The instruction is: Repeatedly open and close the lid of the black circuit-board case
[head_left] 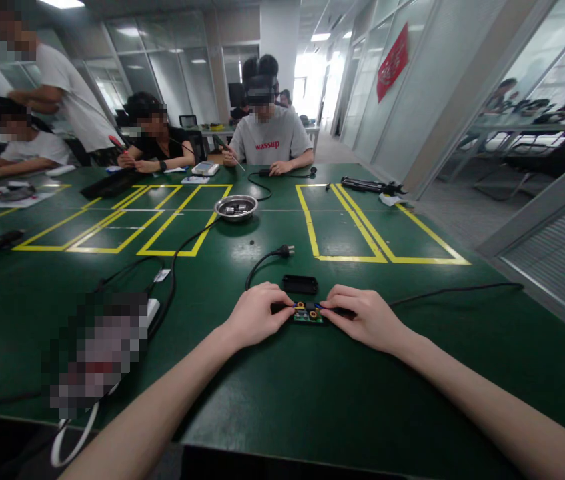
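A small green circuit board with orange ring parts lies on the green table straight in front of me. My left hand is closed and pinches the board's left end. My right hand is closed on the right end, where a black cable runs off to the right. A black plastic cover lies just behind the board. A black cord with a plug curls behind my left hand.
A metal bowl with small parts stands in the middle of the table among yellow tape rectangles. A white power strip and cables lie to my left. Several people sit or stand at the far and left sides.
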A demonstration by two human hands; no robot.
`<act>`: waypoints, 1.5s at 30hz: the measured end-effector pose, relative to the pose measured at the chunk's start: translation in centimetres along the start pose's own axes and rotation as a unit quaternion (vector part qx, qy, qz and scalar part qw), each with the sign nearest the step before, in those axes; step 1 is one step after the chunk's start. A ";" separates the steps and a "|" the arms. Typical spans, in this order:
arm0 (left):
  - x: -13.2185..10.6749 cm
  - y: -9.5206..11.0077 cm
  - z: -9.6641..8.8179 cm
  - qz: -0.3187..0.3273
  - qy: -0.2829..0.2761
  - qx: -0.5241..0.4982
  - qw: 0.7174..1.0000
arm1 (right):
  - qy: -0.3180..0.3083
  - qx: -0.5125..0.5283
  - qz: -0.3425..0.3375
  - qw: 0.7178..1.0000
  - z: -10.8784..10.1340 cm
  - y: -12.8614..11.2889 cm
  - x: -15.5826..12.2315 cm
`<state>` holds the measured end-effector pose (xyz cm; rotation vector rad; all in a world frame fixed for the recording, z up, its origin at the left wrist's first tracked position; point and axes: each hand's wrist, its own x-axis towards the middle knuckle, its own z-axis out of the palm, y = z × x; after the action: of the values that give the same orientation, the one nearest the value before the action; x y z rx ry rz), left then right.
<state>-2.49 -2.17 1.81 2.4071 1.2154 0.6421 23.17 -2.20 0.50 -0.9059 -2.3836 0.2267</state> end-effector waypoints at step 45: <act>0.1 -0.5 -0.9 0.091 -0.007 -0.199 0.976 | -0.036 0.173 -0.029 0.984 0.2 -0.4 0.2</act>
<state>-3.30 -1.68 2.35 2.1869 0.7751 0.8342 22.71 -2.36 0.61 -0.6729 -2.3301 0.6382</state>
